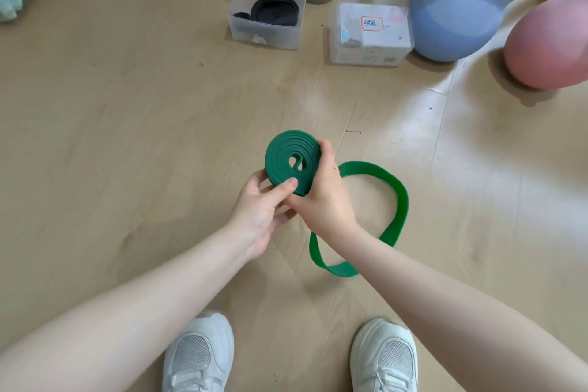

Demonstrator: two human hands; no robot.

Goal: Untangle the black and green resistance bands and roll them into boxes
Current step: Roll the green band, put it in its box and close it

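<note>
Green band [292, 162]: partly wound into a flat coil, held above the floor [127, 137] at mid-frame. A loose tail [394, 200] runs from the coil's 3 o'clock side, loops out to the right, passes under the right forearm and ends in a fold near 6 o'clock.

Left hand [261, 213]: at the coil's 7 o'clock edge, thumb pressed on the top face, fingers curled beneath; grasping the coil.

Right hand [324, 197]: at the coil's 4 o'clock edge, fingers wrapped around the rim; grasping the coil.

Black band [275, 11]: already coiled, lying inside the open clear box [264, 32] at 12 o'clock, lid up.

Second box [370, 33]: closed, with a handwritten label on top, just right of the open box. Judged to be meant for the green band.

Also present: blue kettlebell [458, 22] and pink ball [547, 44] at 1 to 2 o'clock; white shoes [199, 356] at 6 o'clock.

Risks, as judged:
- The coil may spring open if either grip slackens, since rubber layers under tension push outward.
- The tail appears to carry a twist; winding it in uncorrected would leave a lumpy coil that may not fit the box.
- The second box is shut; freeing a hand to open it leaves the coil held one-handed.
</note>
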